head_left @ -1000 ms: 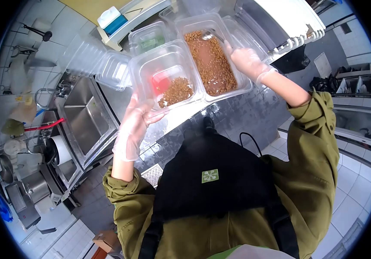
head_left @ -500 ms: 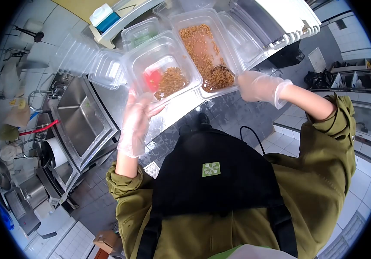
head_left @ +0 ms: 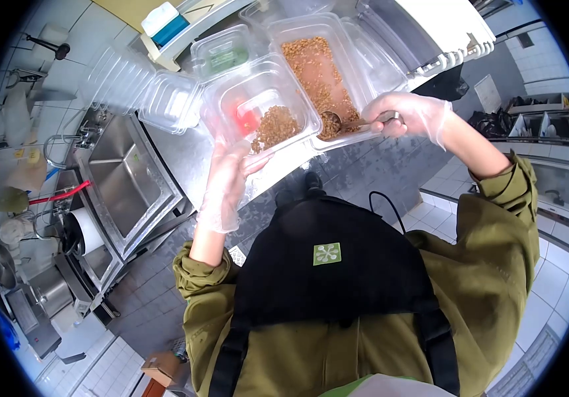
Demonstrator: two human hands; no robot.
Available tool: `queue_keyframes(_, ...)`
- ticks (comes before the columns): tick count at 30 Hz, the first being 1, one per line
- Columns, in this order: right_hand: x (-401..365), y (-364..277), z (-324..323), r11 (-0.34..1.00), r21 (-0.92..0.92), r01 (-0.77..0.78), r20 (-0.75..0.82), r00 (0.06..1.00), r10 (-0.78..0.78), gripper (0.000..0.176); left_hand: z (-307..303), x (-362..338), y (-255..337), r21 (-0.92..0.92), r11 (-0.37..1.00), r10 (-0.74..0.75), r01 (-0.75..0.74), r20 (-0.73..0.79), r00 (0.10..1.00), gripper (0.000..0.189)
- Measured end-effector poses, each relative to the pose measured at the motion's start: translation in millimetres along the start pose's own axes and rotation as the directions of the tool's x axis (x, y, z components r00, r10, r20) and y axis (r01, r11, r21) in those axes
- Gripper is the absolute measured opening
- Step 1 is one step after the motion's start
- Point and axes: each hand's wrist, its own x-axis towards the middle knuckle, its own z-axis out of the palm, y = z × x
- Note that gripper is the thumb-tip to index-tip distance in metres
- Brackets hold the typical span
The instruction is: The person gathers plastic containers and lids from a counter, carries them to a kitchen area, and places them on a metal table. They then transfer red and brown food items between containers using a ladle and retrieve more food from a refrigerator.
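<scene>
My gloved left hand [head_left: 230,165] grips the near edge of a clear square container [head_left: 218,109], which has brown grains [head_left: 276,128] and a red patch inside. Just right of it stands a long clear tub [head_left: 354,66] with similar grains [head_left: 307,49] spread over its bottom. In my gloved right hand [head_left: 407,116] is the handle of a metal spoon [head_left: 357,124], and its bowl rests among the grains at the tub's near end. The two containers touch or overlap at their rims.
Behind lies a small clear container [head_left: 221,58] with green contents. Stacked empty clear containers [head_left: 165,99] stand at the left, beside the metal sink [head_left: 122,185]. A white appliance [head_left: 440,26] is at the back right. The bright counter edge [head_left: 271,175] runs in front.
The spoon's handle has swung into view as my right hand turned and rose slightly. Its bowl, heaped with grains before, now looks mostly empty. My left hand and its container shifted slightly right.
</scene>
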Motion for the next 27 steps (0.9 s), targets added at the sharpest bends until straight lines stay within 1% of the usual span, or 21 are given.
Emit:
queue_keyframes(2, -3, 17, -7, 0.971, 0.235, 0.033, 0.033, 0.999, -0.042, 0.011, -2, 3, -1, 0.023, 0.999, 0.025, -0.025, 0.005, 1.0, 0.07)
queue_keyframes(3, 1, 27, -15, 0.963, 0.269, 0.024, 0.002, 1.0, -0.026, 0.01, -2, 2, 0, 0.025, 0.999, 0.022, -0.022, 0.003, 1.0, 0.07)
queue_keyframes(4, -4, 36, -14, 0.934, 0.345, 0.089, -0.01, 0.996, -0.091, 0.01, -1, 1, 2, 0.028, 0.999, 0.018, -0.018, 0.0, 1.0, 0.07)
queue_keyframes(6, -7, 50, -14, 0.888, 0.443, 0.123, -0.091, 0.992, -0.092, 0.011, 0, 2, 3, 0.048, 0.999, 0.027, -0.027, -0.001, 1.0, 0.069)
queue_keyframes(7, -14, 55, -6, 0.891, 0.38, 0.248, -0.12, 0.969, -0.218, 0.013, -1, 3, 2, 0.066, 0.997, 0.039, -0.039, 0.001, 0.999, 0.069)
queue_keyframes(8, -17, 59, -5, 0.876, 0.387, 0.287, -0.117, 0.958, -0.262, 0.015, -2, 4, 2, 0.084, 0.995, 0.051, -0.051, 0.003, 0.999, 0.068)
queue_keyframes(10, -23, 63, -5, 0.84, 0.402, 0.365, -0.114, 0.93, -0.35, 0.021, 0, 4, 6, 0.088, 0.996, 0.019, -0.019, 0.002, 1.0, 0.068)
queue_keyframes(11, -26, 62, -2, 0.842, 0.366, 0.395, -0.167, 0.919, -0.358, 0.045, 2, 4, 8, 0.091, 0.996, 0.003, -0.003, 0.002, 1.0, 0.068)
queue_keyframes(14, -47, 54, -5, 0.815, 0.347, 0.464, -0.139, 0.885, -0.444, 0.038, 5, 10, 10, 0.113, 0.992, 0.065, -0.062, -0.016, 0.998, 0.065)
queue_keyframes(15, -60, 47, 6, 0.813, 0.304, 0.496, -0.188, 0.868, -0.46, 0.042, 6, 11, 12, 0.133, 0.988, 0.075, -0.076, 0.008, 0.997, 0.065)
queue_keyframes(16, -71, 41, 13, 0.812, 0.228, 0.538, -0.185, 0.842, -0.506, 0.044, 8, 13, 16, 0.151, 0.984, 0.086, -0.09, 0.03, 0.996, 0.065)
queue_keyframes(18, -87, 33, 24, 0.789, 0.074, 0.61, -0.162, 0.788, -0.594, 0.048, 14, 15, 24, 0.194, 0.974, 0.105, -0.116, 0.067, 0.992, 0.065)
queue_keyframes(19, -91, 29, 29, 0.75, -0.037, 0.661, -0.117, 0.742, -0.66, 0.052, 17, 15, 29, 0.221, 0.967, 0.111, -0.127, 0.082, 0.99, 0.065)
queue_keyframes(20, -90, 31, 34, 0.743, -0.098, 0.663, -0.131, 0.731, -0.67, 0.052, 20, 14, 33, 0.247, 0.959, 0.116, -0.137, 0.096, 0.989, 0.065)
queue_keyframes(22, -84, 40, 40, 0.723, -0.219, 0.656, -0.152, 0.709, -0.689, 0.052, 23, 11, 36, 0.195, 0.971, 0.122, -0.138, 0.089, 0.988, 0.06)
queue_keyframes(23, -72, 49, 36, 0.63, -0.292, 0.719, -0.045, 0.648, -0.761, 0.053, 24, 10, 37, 0.169, 0.976, 0.125, -0.138, 0.086, 0.988, 0.057)
queue_keyframes(24, -62, 54, 41, 0.598, -0.4, 0.695, -0.046, 0.636, -0.77, 0.056, 26, 9, 40, 0.17, 0.976, 0.118, -0.134, 0.102, 0.988, 0.057)
queue_keyframes(26, -46, 55, 71, 0.434, -0.687, 0.583, -0.05, 0.558, -0.828, 0.06, 30, 7, 44, 0.172, 0.977, 0.1, -0.123, 0.136, 0.986, 0.058)
queue_keyframes(27, -32, 60, 74, 0.248, -0.809, 0.533, 0.037, 0.468, -0.883, 0.062, 34, 4, 46, 0.167, 0.979, 0.094, -0.115, 0.13, 0.987, 0.058)
